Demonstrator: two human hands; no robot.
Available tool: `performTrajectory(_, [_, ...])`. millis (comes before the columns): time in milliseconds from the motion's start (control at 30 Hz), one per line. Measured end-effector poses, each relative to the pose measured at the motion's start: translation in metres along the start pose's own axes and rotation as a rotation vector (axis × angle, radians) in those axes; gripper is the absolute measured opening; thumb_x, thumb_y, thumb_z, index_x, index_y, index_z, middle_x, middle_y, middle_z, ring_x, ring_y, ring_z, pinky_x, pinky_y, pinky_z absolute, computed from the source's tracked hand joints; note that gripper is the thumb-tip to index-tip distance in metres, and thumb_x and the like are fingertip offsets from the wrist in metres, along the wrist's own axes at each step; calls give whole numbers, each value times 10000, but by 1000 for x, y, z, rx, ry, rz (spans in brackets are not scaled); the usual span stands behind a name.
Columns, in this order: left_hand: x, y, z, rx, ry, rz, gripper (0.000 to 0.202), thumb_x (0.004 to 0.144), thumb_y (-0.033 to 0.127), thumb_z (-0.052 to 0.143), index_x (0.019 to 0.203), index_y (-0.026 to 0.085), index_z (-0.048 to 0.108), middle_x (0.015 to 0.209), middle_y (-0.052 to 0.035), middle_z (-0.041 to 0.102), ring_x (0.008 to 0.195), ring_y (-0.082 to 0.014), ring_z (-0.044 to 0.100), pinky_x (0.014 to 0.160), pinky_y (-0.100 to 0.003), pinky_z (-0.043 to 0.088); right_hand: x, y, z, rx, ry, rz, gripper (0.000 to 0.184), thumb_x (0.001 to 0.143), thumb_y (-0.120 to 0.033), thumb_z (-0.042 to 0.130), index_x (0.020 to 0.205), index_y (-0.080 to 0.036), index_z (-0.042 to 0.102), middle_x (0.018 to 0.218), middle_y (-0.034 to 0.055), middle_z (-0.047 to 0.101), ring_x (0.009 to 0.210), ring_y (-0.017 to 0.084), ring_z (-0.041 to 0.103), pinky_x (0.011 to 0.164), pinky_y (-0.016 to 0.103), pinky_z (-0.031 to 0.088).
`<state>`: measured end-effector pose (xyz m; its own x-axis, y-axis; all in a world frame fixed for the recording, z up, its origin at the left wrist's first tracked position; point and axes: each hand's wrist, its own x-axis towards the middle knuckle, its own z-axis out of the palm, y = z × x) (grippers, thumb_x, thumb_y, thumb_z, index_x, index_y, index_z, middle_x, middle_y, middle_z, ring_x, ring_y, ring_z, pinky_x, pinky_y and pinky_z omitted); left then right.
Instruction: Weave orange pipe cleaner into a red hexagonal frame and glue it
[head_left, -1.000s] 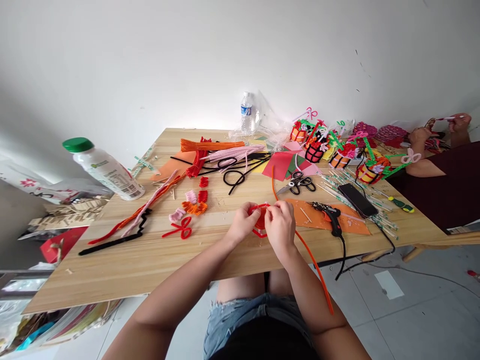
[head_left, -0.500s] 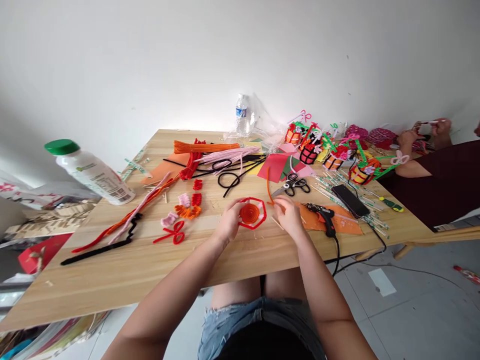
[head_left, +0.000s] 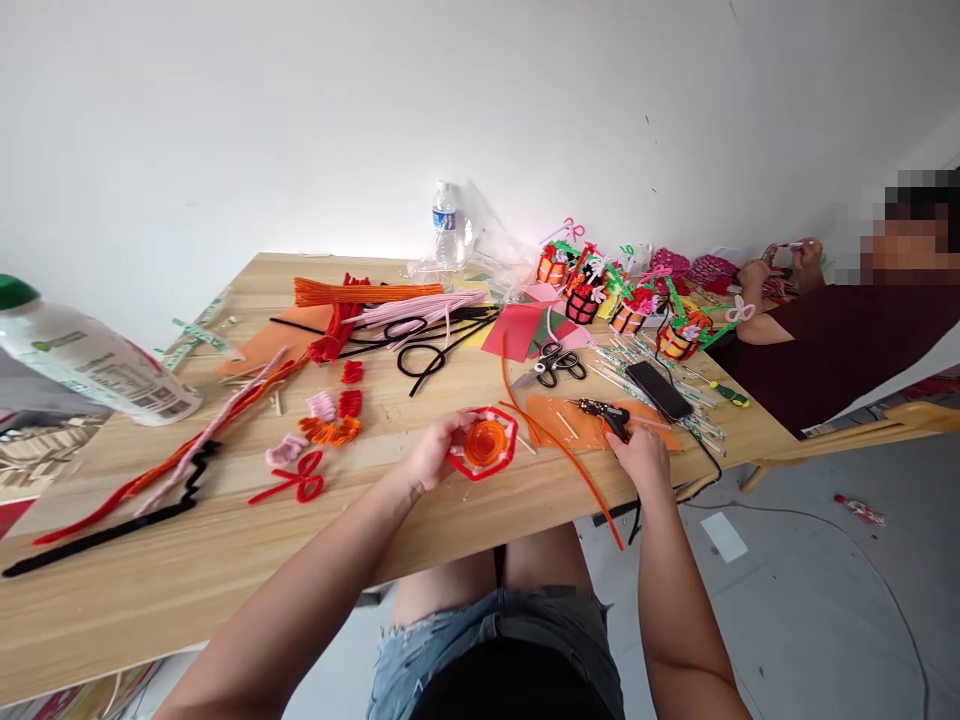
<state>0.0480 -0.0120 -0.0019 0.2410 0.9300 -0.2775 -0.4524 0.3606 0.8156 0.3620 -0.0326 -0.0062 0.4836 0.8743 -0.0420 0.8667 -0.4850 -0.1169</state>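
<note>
My left hand (head_left: 435, 450) is closed on the edge of a small pipe-cleaner basket (head_left: 486, 443), with a red six-sided rim and an orange coil inside, held over the table's front. At the right, my right hand (head_left: 643, 458) grips the handle of a black and orange glue gun (head_left: 596, 408), which points left over an orange sheet (head_left: 559, 420). Between the hands lie loose orange pipe cleaners (head_left: 577, 468), one reaching past the table edge. Black-handled scissors (head_left: 551, 365) rest behind them. The fingertips around the glue gun's handle are partly hidden.
Finished pipe-cleaner baskets (head_left: 585, 300) stand at the back right. A phone (head_left: 658, 390) lies on patterned sticks. Pipe-cleaner bundles (head_left: 367, 292), red bow (head_left: 300, 478), and a large white bottle (head_left: 90, 355) are leftward. A water bottle (head_left: 444, 225) stands behind. Another person (head_left: 817, 340) works at right.
My right hand has let go of the orange pipe cleaner, now on the table, and moved right onto the glue gun. My left hand keeps the basket. The view has turned right.
</note>
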Motion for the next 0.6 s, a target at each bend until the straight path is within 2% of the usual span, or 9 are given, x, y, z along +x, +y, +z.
performTrajectory(67, [4,-2,17,2,-123,-114,173,580,229,606,687,123,691,484,2,527,366,-38,247,355,-197,147,4,-3,0,51,-29,8,362,815,-376,571,1050,-126,686,1018,190,686,1011,302,622,817,358,440])
performTrajectory(133, [15,-5,39,32,-236,-159,160,577,212,603,673,121,694,505,-4,553,372,-36,232,364,-197,149,8,-4,-1,95,-42,15,323,778,-327,596,1022,-143,699,979,174,703,969,299,641,780,353,447])
performTrajectory(167, [22,-7,51,38,-266,-164,127,575,202,597,631,121,677,537,-16,587,373,-33,233,366,-197,158,10,-3,-1,121,-42,18,307,757,-314,608,996,-149,708,963,168,708,953,299,646,764,350,449])
performTrajectory(233, [38,-12,74,54,-287,-259,136,604,207,571,618,124,679,474,-12,552,353,-48,249,366,-200,200,12,0,-1,186,-36,23,265,713,-304,634,916,-159,725,906,150,717,910,294,654,732,340,450])
performTrajectory(300, [52,-17,90,55,-277,-341,146,612,181,543,614,127,678,462,-28,558,384,-93,404,399,-210,313,14,5,-1,268,-22,21,210,676,-304,651,817,-169,729,802,114,719,828,274,661,689,322,450])
performTrajectory(367, [61,-23,98,63,-270,-368,141,615,171,540,609,127,674,500,-61,606,451,-142,518,443,-238,391,18,12,-3,370,6,17,167,648,-308,659,731,-174,715,692,72,699,735,245,654,647,301,448])
performTrajectory(433, [66,-28,99,74,-263,-385,134,622,173,552,629,129,679,544,-82,646,494,-176,573,461,-263,424,22,20,-10,480,69,34,160,639,-312,649,687,-166,692,630,51,672,674,225,638,613,288,450])
performTrajectory(533, [67,-36,97,82,-241,-392,130,637,173,562,666,129,681,555,-83,656,477,-179,575,444,-259,412,28,31,-31,628,238,135,232,694,-335,559,749,-131,655,624,63,642,594,208,606,549,298,458])
performTrajectory(600, [66,-39,96,80,-221,-375,130,646,167,556,677,119,673,508,-61,618,415,-145,519,403,-227,351,27,35,-47,754,350,183,273,745,-346,480,852,-133,613,646,48,623,534,180,572,499,299,470])
